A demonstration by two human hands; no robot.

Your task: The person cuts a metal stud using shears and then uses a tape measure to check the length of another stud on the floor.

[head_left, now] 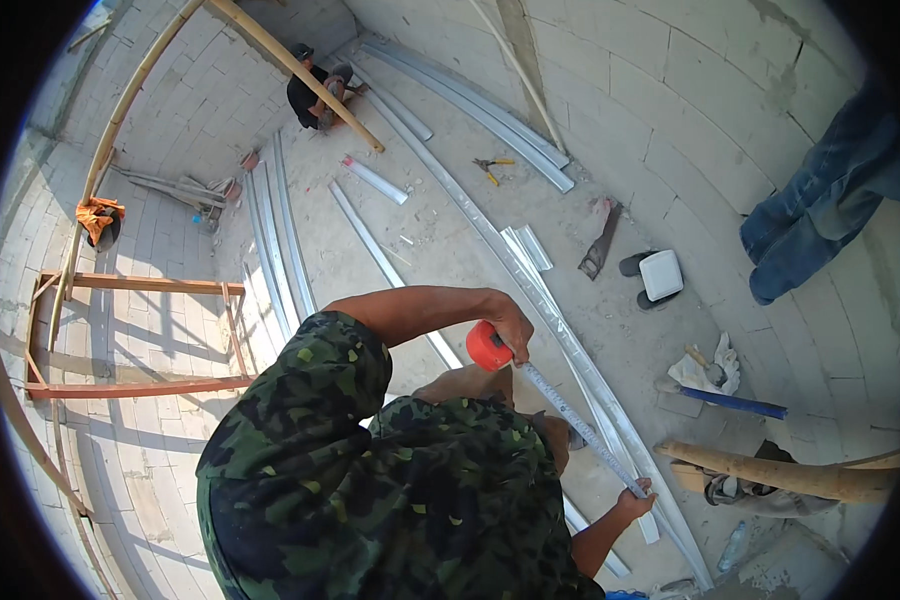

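Observation:
My left hand (512,335) is closed round the red case of a tape measure (487,346), above my bent knees. From the case the pale blade (575,428) runs down to the right. My right hand (637,500) pinches the blade's far part, low on the right, beside a long silvery metal channel (530,285). The channel stretches diagonally across the concrete floor. Narrower metal strips (595,400) lie along it, partly under the blade. I cannot tell whether the blade touches the channel.
A person in dark clothes (310,98) squats at the channel's far end. More metal profiles (275,240) lie left and far right. Pliers (493,168), a handsaw-like tool (602,240) and a white box (661,275) sit on the floor. Bamboo poles (295,70) and a reddish frame (140,388) stand left.

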